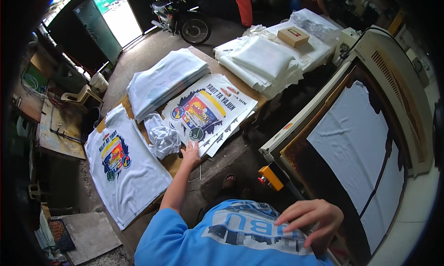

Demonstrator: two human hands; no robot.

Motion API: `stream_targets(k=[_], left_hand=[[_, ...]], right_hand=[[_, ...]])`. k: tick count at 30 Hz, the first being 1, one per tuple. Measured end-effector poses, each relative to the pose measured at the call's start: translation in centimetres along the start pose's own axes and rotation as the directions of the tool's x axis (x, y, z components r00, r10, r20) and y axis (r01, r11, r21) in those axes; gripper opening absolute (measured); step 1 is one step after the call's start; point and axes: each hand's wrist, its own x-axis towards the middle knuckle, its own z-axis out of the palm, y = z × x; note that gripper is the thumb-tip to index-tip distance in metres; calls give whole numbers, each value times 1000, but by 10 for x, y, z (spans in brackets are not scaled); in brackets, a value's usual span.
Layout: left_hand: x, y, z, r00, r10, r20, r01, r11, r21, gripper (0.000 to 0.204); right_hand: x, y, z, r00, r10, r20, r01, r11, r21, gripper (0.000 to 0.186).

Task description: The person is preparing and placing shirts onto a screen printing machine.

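By the transfer sheets [213, 108]: we're seemingly taking one; left hand [190, 153] splayed, pinch needed next.
Beside heat press [315, 179]: right hand [321, 215] loose, empty.

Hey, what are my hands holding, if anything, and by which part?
The right hand shows nothing in its grasp. The left hand is at the near edge of the printed sheets; whether it grips them cannot be told.

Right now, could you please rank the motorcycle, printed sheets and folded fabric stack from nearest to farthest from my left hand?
1. Printed sheets, at the left hand
2. Folded fabric stack, beyond, left
3. Motorcycle, far back on the floor
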Motion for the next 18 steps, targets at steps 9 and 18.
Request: stream_targets(k=[9,18], left_hand=[[13,-29,11,937,228,-264,-232,973,16,29],[3,21,-134,835,228,-500,-497,702,-510,12]], right_hand=[[54,32,-2,984,171,-40,-174,982,-77,47],[60,124,-21,705,459,-540,-394,887,239,28]])
